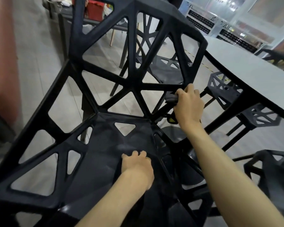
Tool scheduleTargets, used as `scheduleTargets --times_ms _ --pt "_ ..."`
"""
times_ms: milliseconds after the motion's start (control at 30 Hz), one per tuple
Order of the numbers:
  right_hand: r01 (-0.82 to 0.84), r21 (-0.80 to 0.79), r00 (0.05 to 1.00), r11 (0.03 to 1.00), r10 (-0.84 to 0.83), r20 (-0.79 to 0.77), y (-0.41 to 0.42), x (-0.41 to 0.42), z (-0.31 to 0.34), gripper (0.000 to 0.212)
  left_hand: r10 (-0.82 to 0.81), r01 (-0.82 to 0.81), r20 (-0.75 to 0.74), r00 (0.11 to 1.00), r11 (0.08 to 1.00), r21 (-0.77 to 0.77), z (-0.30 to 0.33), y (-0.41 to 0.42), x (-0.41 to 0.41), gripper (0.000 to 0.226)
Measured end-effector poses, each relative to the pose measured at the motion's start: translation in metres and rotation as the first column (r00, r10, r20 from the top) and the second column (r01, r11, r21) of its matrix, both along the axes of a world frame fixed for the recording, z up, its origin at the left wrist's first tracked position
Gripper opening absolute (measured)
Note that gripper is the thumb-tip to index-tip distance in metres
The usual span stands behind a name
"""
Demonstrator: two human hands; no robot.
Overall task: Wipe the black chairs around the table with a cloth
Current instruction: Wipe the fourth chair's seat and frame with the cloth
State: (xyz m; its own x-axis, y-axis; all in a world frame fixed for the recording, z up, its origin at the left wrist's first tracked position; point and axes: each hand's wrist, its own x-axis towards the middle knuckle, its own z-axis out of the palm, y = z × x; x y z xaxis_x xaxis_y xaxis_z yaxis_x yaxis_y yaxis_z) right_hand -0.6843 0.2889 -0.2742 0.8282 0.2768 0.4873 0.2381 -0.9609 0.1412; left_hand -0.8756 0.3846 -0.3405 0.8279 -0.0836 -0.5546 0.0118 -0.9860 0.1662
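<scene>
Black plastic chair (105, 89): it fills the near view, its open lattice back facing us and its seat below; both hands are on it.
Right hand (188, 104): fingers curled round a bar at the right edge of the backrest, with a grey cloth (171, 98) bunched under them. Only a wad of cloth shows, just left of the knuckles.
Why held so: wrapping the cloth round the bar probably lets one pass clean front and back together.
Left hand (137, 163): it rests on the seat, fingers bent at the knuckles; whether they hook an edge or press down I cannot tell. It looks like a brace to stop the light chair shifting.
Seat: pale smears lie just beyond the left fingertips, possibly dust or wipe marks.
Table (246, 66): grey top, just right of the cloth hand.
Other chairs (223, 86): more black lattice chairs stand beyond and under the table, presumably waiting.
</scene>
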Motion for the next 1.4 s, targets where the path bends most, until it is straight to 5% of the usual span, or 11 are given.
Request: scheduleTargets --times_ms 100,200,300,433,633,833,1133,1400 --pt "-0.066 0.019 0.986 0.998 0.068 -0.150 0.016 -0.021 -0.044 0.029 0.000 0.000 -0.005 1.000 1.000 0.000 0.001 0.002 0.000 0.064" --pt "-0.220 -0.130 0.940 0.967 0.174 -0.293 0.024 -0.041 -0.078 0.020 -0.011 0.011 -0.002 1.000 1.000 -0.004 0.002 0.004 0.000 0.065" --pt "-0.245 -0.244 0.961 0.938 0.202 -0.186 0.016 -0.028 -0.060 0.016 -0.012 0.012 0.012 1.000 1.000 0.003 -0.002 0.004 0.000 0.065" --pt "-0.098 -0.160 0.995 0.982 0.101 0.009 -0.013 0.006 0.007 0.019 -0.007 0.007 0.026 1.000 1.000 0.010 -0.004 0.002 0.001 0.064" --pt "-0.003 -0.030 0.999 1.000 0.002 -0.040 -0.025 -0.005 0.034 0.032 -0.006 0.007 0.036 0.999 1.000 -0.021 -0.007 0.007 0.003 0.058" --pt "-0.041 -0.129 0.997 0.991 0.033 -0.066 -0.064 -0.074 -0.014 0.028 -0.023 0.025 0.051 0.998 0.999 -0.023 -0.012 0.010 0.008 0.051" --pt "0.093 0.107 0.894 0.990 -0.035 -0.447 -0.089 -0.176 -0.048 0.036 0.130 -0.076 0.312 0.941 0.981 -0.177 0.017 0.027 -0.054 0.051" --pt "0.244 0.489 0.909 0.837 -0.021 -0.417 -0.129 -0.249 -0.030 0.042 0.238 -0.173 0.596 0.767 0.971 -0.164 0.100 0.108 -0.092 0.044"
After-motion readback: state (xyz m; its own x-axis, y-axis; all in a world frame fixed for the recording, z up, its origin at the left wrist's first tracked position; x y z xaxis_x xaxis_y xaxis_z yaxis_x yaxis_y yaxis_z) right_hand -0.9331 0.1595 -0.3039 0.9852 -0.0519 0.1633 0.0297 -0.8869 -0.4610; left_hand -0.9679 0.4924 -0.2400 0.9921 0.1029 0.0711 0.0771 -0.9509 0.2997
